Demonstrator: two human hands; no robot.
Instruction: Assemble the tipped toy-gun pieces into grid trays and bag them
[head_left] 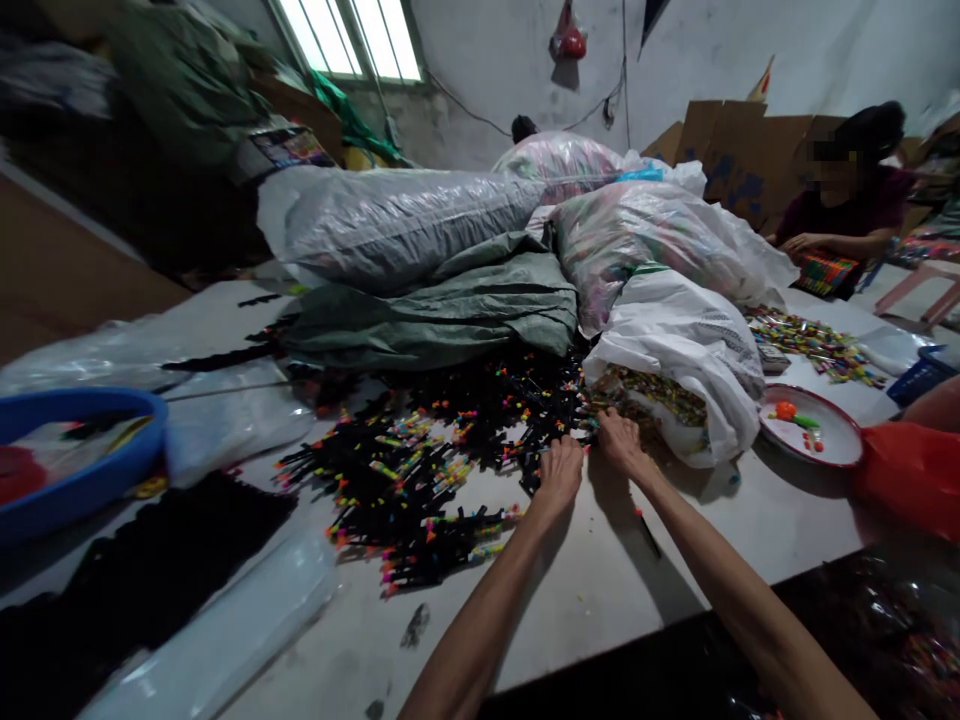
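My left hand (pixel 561 472) is at the right edge of a heap of black stick-like pieces with bright coloured tips (pixel 405 480). Its fingers are curled downward, and what they grip is hidden beneath them. Just to the right, my right hand (pixel 619 440) reaches the mouth of a white plastic bag (pixel 675 320), its fingers bent together; I cannot make out what is in them. Small yellowish and multicoloured pieces (pixel 660 395) spill inside the bag's opening. One thin dark stick with a red tip (pixel 648 532) lies on the white table (pixel 585 620) below my hands.
Big stuffed plastic bags (pixel 405 220) and a dark green sack (pixel 435 310) rise behind the heap. A blue basin (pixel 82 470) stands at left, near a clear plastic packet (pixel 225 640). At right are a red-rimmed plate (pixel 810 450), a red bag (pixel 911 480) and a seated person (pixel 847 210).
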